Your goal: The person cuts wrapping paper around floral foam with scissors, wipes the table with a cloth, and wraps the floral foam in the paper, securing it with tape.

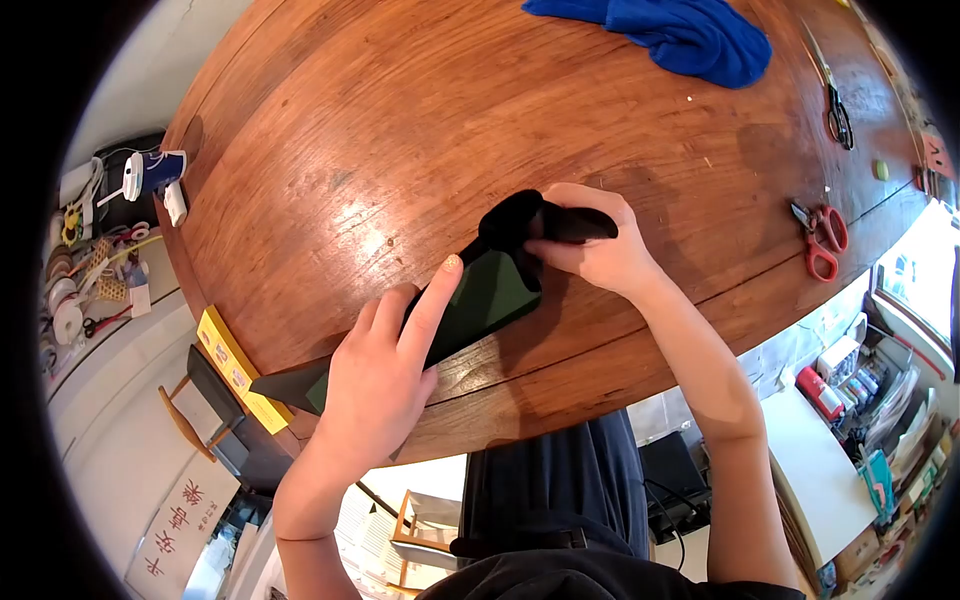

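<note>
A long dark green and black object (490,300) lies slantwise near the table's front edge; its exact kind is unclear. My left hand (380,365) is laid over its middle, gripping it with the index finger stretched along the top. The tapered left end sticks out past that hand. At the far right end rises a rounded black part (511,220). My right hand (605,245) pinches a black flap-like piece (580,224) there, thumb below and fingers behind. Whether this piece is joined to the green body is too dark to tell.
On the wooden table (400,120) lie a blue cloth (700,40), black-handled scissors (838,115) and red-handled pruning shears (822,240). A yellow box (243,370) sits at the left edge. A cup with a straw (155,173) stands beyond the left rim.
</note>
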`<action>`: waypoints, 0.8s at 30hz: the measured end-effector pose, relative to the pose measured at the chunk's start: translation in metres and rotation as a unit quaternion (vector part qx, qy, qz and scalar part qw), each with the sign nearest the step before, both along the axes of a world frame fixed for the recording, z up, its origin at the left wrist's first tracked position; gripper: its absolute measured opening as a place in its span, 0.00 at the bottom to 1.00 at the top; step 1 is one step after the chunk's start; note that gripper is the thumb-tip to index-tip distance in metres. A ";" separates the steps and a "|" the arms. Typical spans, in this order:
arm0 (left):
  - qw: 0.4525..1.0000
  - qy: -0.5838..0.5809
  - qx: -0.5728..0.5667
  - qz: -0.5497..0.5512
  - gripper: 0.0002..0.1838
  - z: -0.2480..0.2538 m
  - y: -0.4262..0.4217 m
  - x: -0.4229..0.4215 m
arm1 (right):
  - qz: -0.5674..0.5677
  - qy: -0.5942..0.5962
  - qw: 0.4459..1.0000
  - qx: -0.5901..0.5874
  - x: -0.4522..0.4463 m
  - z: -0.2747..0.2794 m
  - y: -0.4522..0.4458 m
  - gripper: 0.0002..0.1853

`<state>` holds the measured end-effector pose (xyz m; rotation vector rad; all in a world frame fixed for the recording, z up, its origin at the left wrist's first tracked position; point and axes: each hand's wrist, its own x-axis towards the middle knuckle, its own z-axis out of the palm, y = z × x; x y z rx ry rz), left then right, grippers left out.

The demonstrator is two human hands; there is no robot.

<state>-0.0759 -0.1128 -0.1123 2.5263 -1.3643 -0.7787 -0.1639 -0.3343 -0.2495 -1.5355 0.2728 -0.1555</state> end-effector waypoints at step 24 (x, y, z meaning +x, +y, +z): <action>0.999 0.053 0.005 0.013 0.56 -0.002 -0.003 0.007 | -0.110 0.001 0.950 0.294 -0.020 -0.014 -0.001 0.32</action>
